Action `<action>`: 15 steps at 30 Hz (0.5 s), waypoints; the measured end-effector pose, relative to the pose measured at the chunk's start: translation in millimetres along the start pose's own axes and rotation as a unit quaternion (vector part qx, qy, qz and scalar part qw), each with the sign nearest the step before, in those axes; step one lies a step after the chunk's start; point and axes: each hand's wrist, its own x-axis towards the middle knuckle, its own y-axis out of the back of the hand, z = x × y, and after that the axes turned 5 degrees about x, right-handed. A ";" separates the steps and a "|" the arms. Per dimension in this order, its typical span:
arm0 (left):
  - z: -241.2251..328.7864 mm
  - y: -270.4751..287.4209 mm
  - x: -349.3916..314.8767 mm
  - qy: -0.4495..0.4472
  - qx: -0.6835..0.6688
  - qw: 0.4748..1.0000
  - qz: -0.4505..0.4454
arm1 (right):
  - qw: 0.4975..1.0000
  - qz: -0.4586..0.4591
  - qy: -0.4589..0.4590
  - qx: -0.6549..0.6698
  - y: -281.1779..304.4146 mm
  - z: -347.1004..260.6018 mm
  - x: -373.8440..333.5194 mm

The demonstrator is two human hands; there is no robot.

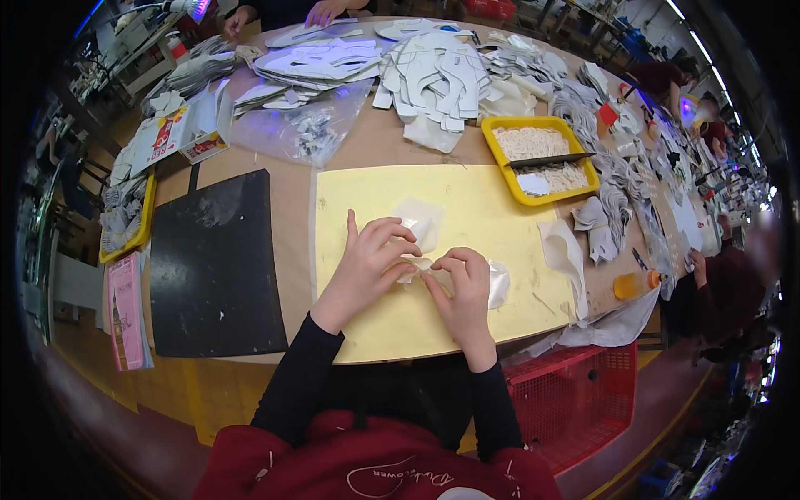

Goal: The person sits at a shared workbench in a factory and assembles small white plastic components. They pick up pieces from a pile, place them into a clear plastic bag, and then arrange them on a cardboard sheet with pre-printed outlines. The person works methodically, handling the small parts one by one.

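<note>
Over a pale yellow sheet [483, 200] on the table, my left hand [367, 262] and my right hand [462, 296] meet with fingers bent. Between their fingertips they pinch a small cream piece [421, 263]. Its exact kind does not show; it looks thin and soft. A glossy, whitish translucent piece [421, 218] lies just beyond my left fingers. Another shiny whitish piece [498, 283] rests beside my right hand, partly covered by it.
A yellow tray [521, 192] holds many small cream pieces, with a dark flat strip across it. Left lies a black board [217, 267]. White cut pieces [437, 79] pile up behind. An orange bottle [636, 285] stands right; a red crate [575, 400] sits below. Other people work nearby.
</note>
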 end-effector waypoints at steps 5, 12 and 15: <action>2.2 1.1 -0.5 -0.036 0.025 0.999 -0.024 | 1.000 -0.027 0.006 0.007 2.2 -0.9 0.3; 0.5 0.6 -10.2 -0.036 0.029 0.998 -0.052 | 0.998 -0.060 0.017 0.018 4.5 -2.2 -5.5; 3.6 -0.5 -22.8 -0.026 0.027 0.998 -0.060 | 0.996 -0.077 0.028 0.028 11.2 -3.2 -14.8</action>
